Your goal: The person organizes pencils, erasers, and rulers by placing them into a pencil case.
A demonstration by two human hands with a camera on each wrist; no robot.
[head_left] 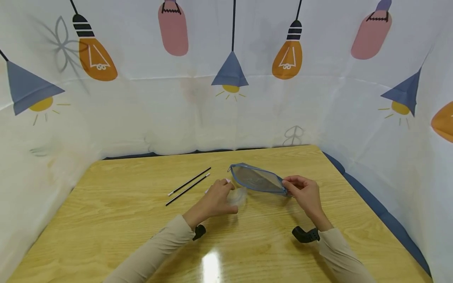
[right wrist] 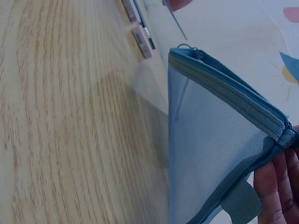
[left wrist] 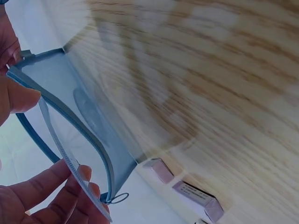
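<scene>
My left hand (head_left: 217,198) holds a clear protractor (head_left: 238,196) with tick marks along its edge, thumb at one end and fingertips at the other in the left wrist view. It is beside the mouth of a blue mesh zipper pouch (head_left: 258,180). My right hand (head_left: 306,194) pinches the pouch's right end, near a fabric tab (right wrist: 243,200). The pouch's zipper is undone and its mouth gapes; a wire-like loop hangs at the far end. Two small pinkish erasers, one nearer (left wrist: 198,200) and one farther (left wrist: 159,170), lie on the table, mostly hidden by my left hand in the head view.
Two black pencils, an upper one (head_left: 189,181) and a lower one (head_left: 187,190), lie side by side left of my left hand. The wooden table (head_left: 116,220) meets a white printed cloth (head_left: 141,114) at its back and sides.
</scene>
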